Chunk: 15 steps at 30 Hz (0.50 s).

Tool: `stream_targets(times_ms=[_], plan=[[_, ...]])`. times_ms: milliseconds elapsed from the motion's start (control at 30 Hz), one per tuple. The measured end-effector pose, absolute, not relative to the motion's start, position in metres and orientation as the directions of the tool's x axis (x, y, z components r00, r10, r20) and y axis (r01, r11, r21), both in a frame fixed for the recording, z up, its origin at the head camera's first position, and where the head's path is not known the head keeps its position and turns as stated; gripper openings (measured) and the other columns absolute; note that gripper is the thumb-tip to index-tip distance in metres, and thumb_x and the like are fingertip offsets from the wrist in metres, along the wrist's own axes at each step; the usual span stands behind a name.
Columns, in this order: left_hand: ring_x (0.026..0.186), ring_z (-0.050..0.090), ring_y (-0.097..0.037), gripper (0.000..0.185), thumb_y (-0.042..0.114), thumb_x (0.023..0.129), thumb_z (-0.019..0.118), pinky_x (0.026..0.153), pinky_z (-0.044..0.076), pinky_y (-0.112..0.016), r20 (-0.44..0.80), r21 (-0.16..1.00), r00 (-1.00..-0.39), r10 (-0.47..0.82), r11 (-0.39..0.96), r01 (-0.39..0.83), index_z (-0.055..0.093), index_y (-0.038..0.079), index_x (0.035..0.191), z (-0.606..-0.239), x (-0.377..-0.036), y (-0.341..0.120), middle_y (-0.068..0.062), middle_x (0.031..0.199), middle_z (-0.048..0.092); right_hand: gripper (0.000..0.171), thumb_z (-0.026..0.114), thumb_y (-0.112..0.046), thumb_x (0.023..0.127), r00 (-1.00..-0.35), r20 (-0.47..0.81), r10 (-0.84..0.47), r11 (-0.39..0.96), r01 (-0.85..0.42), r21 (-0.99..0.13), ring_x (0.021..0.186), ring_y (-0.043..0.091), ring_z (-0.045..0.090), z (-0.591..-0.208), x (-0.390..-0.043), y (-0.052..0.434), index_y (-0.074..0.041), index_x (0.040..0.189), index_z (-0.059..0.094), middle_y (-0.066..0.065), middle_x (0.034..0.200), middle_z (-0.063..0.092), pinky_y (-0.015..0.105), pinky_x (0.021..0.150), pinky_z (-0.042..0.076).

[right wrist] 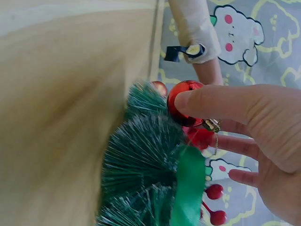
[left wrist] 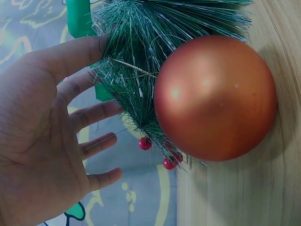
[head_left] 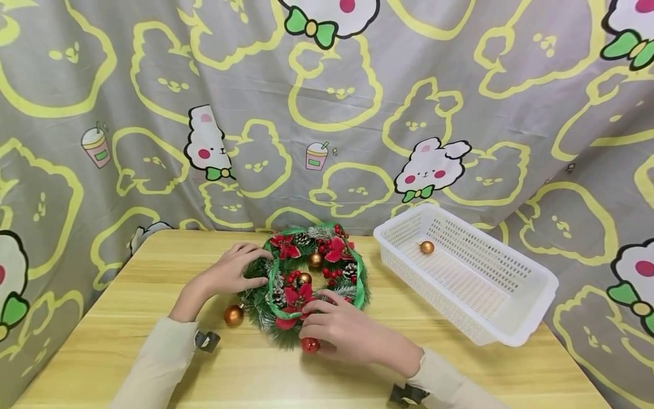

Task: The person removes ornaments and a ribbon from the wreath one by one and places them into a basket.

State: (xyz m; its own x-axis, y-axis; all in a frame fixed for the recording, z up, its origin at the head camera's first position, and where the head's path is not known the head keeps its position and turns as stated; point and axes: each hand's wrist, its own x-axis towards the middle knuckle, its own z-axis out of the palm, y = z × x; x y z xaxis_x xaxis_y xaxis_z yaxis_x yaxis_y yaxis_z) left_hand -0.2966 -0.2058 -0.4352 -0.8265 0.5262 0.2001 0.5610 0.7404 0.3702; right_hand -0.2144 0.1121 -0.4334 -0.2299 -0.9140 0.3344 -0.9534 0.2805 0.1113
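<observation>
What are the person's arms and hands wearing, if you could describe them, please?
Both arms wear long cream sleeves. A small black clip-like device with a strap sits at each wrist, left and right. The left hand and right hand are bare, without gloves.

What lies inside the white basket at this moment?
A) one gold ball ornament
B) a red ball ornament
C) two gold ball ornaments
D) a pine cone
A: in the head view, the white basket holds a single gold ball ornament near its far end, and nothing else shows inside it.
</observation>
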Motion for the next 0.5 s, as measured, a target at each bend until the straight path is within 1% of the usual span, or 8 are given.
stream_targets(times_ms=[167, 300, 400, 500], plan=[[0.138, 0.041, -0.046, 0.045, 0.038, 0.095, 0.072, 0.111, 0.028, -0.072, 0.194, 0.372, -0.829, 0.525, 0.742, 0.558, 0.061, 0.019, 0.135, -0.435, -0.296, -0.204, -0.013, 0.143, 0.055, 0.029, 0.085, -0.026, 0.083, -0.248, 0.363, -0.898, 0.285, -0.957, 0.050, 0.124, 0.014, 0.059, -0.427, -0.218, 0.118, -0.025, 0.109, 0.073, -0.014, 0.109, 0.072, 0.048, 0.112, 0.042], [0.138, 0.040, -0.047, 0.046, 0.038, 0.095, 0.072, 0.111, 0.028, -0.072, 0.201, 0.376, -0.827, 0.524, 0.739, 0.560, 0.061, 0.020, 0.135, -0.434, -0.297, -0.204, -0.013, 0.144, 0.055, 0.030, 0.087, -0.026, 0.082, -0.234, 0.409, -0.882, 0.262, -0.965, 0.013, 0.120, 0.016, 0.062, -0.423, -0.221, 0.121, -0.023, 0.108, 0.074, -0.012, 0.108, 0.074, 0.047, 0.111, 0.043], [0.137, 0.042, -0.047, 0.046, 0.038, 0.095, 0.073, 0.111, 0.029, -0.072, 0.215, 0.367, -0.822, 0.528, 0.736, 0.569, 0.061, 0.019, 0.135, -0.434, -0.296, -0.204, -0.013, 0.142, 0.056, 0.032, 0.089, -0.027, 0.079, -0.218, 0.436, -0.873, 0.256, -0.966, 0.029, 0.118, 0.016, 0.063, -0.420, -0.223, 0.122, -0.022, 0.108, 0.074, -0.012, 0.106, 0.074, 0.045, 0.110, 0.043], [0.136, 0.043, -0.047, 0.046, 0.039, 0.094, 0.073, 0.109, 0.031, -0.072, 0.220, 0.356, -0.816, 0.534, 0.735, 0.577, 0.061, 0.019, 0.134, -0.435, -0.295, -0.205, -0.012, 0.141, 0.057, 0.036, 0.090, -0.027, 0.078, -0.230, 0.438, -0.869, 0.269, -0.963, 0.027, 0.119, 0.015, 0.062, -0.418, -0.224, 0.124, -0.023, 0.109, 0.074, -0.012, 0.107, 0.074, 0.042, 0.111, 0.042]])
